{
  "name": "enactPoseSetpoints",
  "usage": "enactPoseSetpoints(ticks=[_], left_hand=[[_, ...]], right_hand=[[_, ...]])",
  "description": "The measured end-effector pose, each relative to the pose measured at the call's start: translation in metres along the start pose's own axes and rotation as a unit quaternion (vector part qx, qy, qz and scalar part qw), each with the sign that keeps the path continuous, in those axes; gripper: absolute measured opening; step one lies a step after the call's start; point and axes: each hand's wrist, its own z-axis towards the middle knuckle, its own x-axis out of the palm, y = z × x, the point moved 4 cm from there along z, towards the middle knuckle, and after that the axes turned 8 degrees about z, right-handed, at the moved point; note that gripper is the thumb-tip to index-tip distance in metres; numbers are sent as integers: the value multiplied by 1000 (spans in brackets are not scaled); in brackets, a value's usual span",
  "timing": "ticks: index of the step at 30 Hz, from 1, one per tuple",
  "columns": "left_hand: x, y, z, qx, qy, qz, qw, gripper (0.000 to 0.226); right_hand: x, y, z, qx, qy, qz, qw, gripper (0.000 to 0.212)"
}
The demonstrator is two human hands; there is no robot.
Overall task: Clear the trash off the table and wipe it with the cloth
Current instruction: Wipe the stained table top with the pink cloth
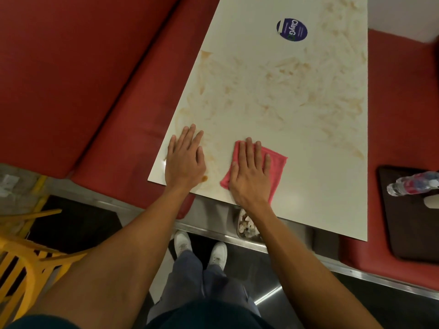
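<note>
A white table [308, 198] stretches away from me, smeared with brownish streaks over most of its top. My right hand [249, 172] lies flat with straight fingers on a pink cloth [276, 167] near the table's front edge, pressing it down. To the left of the cloth, my left hand [185, 157] rests flat on the bare tabletop by the front left corner. A small brown drop [204, 178] sits on the table beside my left wrist. Below the table's front edge, a bin with crumpled trash [245, 225] shows partly behind my right forearm.
A round blue sticker [291, 29] is on the far part of the table. Red bench seats [83, 79] flank the table on both sides. On the right seat a dark tray [408, 222] carries a plastic water bottle [413, 184]. A yellow chair [26, 257] stands at the lower left.
</note>
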Motion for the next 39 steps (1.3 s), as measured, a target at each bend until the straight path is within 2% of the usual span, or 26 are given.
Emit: enactPoseSetpoints(ticks=[2,5,7,8,10,12,13,14,16,18,19,22,25,26,28,30,31,34,36,38,39], left_hand=[[0,0,0,2,-2,3,1000,52],[0,0,0,2,-7,2,1000,51],[0,1,1,0,-10,-2,1000,51],[0,1,1,0,-10,-5,1000,51],[1,1,1,0,-11,-6,1000,51],[1,1,1,0,-11,-6,1000,51],[1,2,1,-1,-10,-4,1000,51],[2,2,1,0,-10,-2,1000,51],[1,2,1,2,-11,2,1000,51],[2,2,1,3,-11,-5,1000,51],[1,2,1,3,-13,-9,1000,51],[2,3,0,1,-18,-16,1000,51],[3,5,0,-8,-25,-28,999,50],[3,6,0,-11,-29,-36,999,50],[2,8,0,-8,-33,-54,998,50],[2,11,2,-4,-33,-74,997,49],[2,14,3,-5,-32,-82,996,49],[0,24,7,-9,-25,-77,997,51],[-2,33,16,2,-20,-55,998,52],[-2,40,25,15,-5,-47,999,54],[-2,42,27,24,0,-42,999,54]], right_hand=[[5,19,3,2,0,3,1000,63],[7,19,-19,-126,37,-25,991,62],[-1,-1,-28,-173,56,-31,983,62],[-4,-10,-24,-159,55,-33,985,62],[-5,-17,-6,-80,32,-31,996,62],[-1,-1,7,6,5,-15,1000,63],[3,11,8,22,-2,-8,1000,63],[6,21,5,14,-1,-7,1000,63],[10,28,-11,-69,21,-17,997,64],[5,15,-25,-151,47,-20,987,63],[1,6,-25,-164,55,-23,985,63],[-3,-6,2,-80,26,-17,996,63],[4,22,27,7,3,6,1000,63],[8,33,27,-8,7,3,1000,63],[12,41,14,-102,35,-13,994,62],[7,27,-2,-186,62,-24,980,61],[2,16,-6,-194,69,-26,978,61],[-5,-6,9,-89,36,-26,995,61],[-1,8,31,-9,7,-10,1000,61],[4,33,46,10,1,2,1000,63],[6,42,48,-14,11,0,1000,62]])
